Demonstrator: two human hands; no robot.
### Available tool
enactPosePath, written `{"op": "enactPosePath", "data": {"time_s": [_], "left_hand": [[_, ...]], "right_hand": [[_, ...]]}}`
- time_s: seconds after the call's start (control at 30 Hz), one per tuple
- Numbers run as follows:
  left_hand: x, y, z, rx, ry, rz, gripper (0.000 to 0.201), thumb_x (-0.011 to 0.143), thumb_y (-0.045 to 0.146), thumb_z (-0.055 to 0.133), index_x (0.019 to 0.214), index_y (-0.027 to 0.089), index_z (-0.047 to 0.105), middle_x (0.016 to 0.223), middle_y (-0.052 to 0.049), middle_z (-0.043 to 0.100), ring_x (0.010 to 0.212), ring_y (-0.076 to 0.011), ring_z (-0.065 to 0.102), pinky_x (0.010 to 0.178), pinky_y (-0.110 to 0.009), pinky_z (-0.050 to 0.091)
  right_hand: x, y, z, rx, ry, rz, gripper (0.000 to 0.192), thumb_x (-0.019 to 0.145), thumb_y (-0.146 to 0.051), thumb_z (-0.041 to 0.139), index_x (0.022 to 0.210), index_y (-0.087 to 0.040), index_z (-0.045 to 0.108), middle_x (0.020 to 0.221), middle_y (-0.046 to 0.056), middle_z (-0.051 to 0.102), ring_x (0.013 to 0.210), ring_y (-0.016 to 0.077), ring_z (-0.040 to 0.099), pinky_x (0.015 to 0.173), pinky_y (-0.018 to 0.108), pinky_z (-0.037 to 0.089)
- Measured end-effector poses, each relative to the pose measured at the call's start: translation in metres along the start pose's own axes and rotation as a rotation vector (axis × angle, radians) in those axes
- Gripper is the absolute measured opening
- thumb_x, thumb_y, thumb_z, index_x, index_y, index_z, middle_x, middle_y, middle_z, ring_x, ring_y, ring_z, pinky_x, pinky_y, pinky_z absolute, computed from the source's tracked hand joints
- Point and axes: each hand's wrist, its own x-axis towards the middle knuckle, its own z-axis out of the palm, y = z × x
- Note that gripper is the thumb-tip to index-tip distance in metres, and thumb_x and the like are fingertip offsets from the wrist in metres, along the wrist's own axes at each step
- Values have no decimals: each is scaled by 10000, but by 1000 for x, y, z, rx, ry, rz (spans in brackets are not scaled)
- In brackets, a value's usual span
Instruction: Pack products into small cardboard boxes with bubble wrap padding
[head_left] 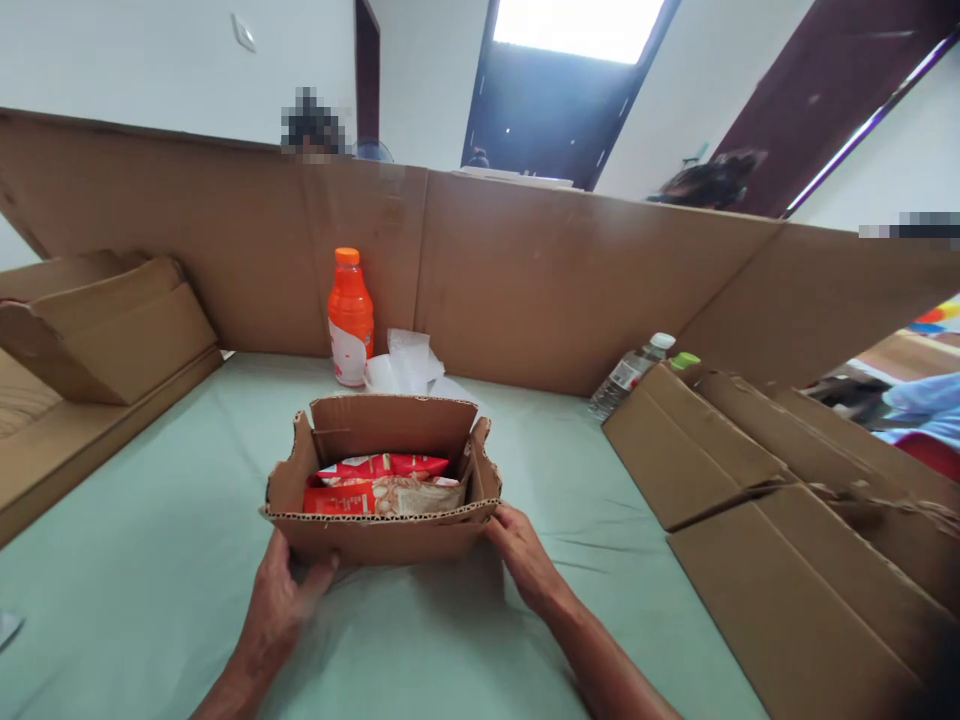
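Your left hand [281,600] and right hand [525,555] grip the near corners of the open brown box [382,535] at frame centre, fingers curled on cardboard; red snack packs [382,485] lie inside.

An open cardboard box [382,495] sits near the middle of the counter [150,580], toward its near edge. Snack packets [382,485] lie inside it. The left hand [281,600] rests against the box's near left corner, the right hand [525,560] against its near right corner. Behind the box stand a juice bottle [350,318] and, just right of it, a crumpled plastic bag [405,365], both before the cardboard wall [525,280] along the far edge. Folded cartons [105,325] lie at the left edge; flattened cartons [750,500] lie along the right edge, with a water bottle [628,375] at their far end.
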Motion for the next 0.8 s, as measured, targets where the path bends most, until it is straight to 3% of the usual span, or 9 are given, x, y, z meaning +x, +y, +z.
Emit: {"op": "enactPosePath", "data": {"time_s": [0.1, 0.2, 0.27, 0.37, 0.57, 0.7, 0.8], "left_hand": [[4, -5, -5, 44, -30, -31, 675, 688, 582, 706, 1183, 148, 560, 1091, -121, 690, 1065, -347, 652, 908, -446, 541], [5, -10, -6, 96, 8, -45, 632, 681, 611, 705, 1106, 160, 578, 1048, -114, 694, 1049, -360, 654, 903, -467, 538], [5, -12, -5, 100, 33, -46, 636, 651, 643, 706, 1053, 165, 585, 1002, -112, 700, 1000, -367, 665, 868, -473, 546], [5, -14, -3, 100, 54, -32, 646, 645, 660, 696, 1047, 168, 583, 989, -111, 702, 956, -359, 673, 826, -460, 553], [8, -17, -6, 100, 22, -40, 635, 612, 640, 715, 1027, 178, 584, 940, -92, 698, 920, -346, 675, 788, -442, 561], [9, -14, -4, 76, 32, 12, 602, 682, 600, 683, 1101, 182, 574, 1027, -93, 689, 1009, -340, 659, 868, -444, 542], [11, -7, -5, 47, -24, 34, 658, 694, 584, 678, 1184, 162, 558, 1063, -110, 684, 1020, -336, 656, 881, -449, 542]], "right_hand": [[33, 11, -23, -459, 76, -102, 397, 971, -422, 447, 1129, -202, 737, 1223, 107, 706, 1095, 257, 652, 913, 382, 527], [75, 24, -35, -727, 155, -124, 283, 891, -313, 575, 1099, -236, 752, 1451, 109, 561, 1333, 302, 502, 1078, 467, 404], [98, 31, -37, -791, 172, -113, 261, 859, -262, 621, 1086, -233, 747, 1466, 118, 548, 1364, 318, 469, 1093, 484, 372], [115, 36, -39, -878, 226, -113, 293, 869, -176, 580, 1128, -204, 714, 1351, 143, 640, 1307, 302, 531, 1056, 453, 397], [85, 12, -69, -929, 449, -240, 321, 859, -153, 547, 1151, -165, 680, 1224, 156, 705, 1164, 293, 613, 971, 435, 432], [47, -35, -91, -926, 568, -375, 198, 871, -196, 544, 1013, -186, 681, 1058, 112, 745, 1025, 263, 658, 898, 408, 466], [16, -82, -97, -846, 693, -572, 152, 900, -207, 539, 986, -217, 663, 1009, 69, 737, 981, 231, 666, 878, 387, 487]]}}
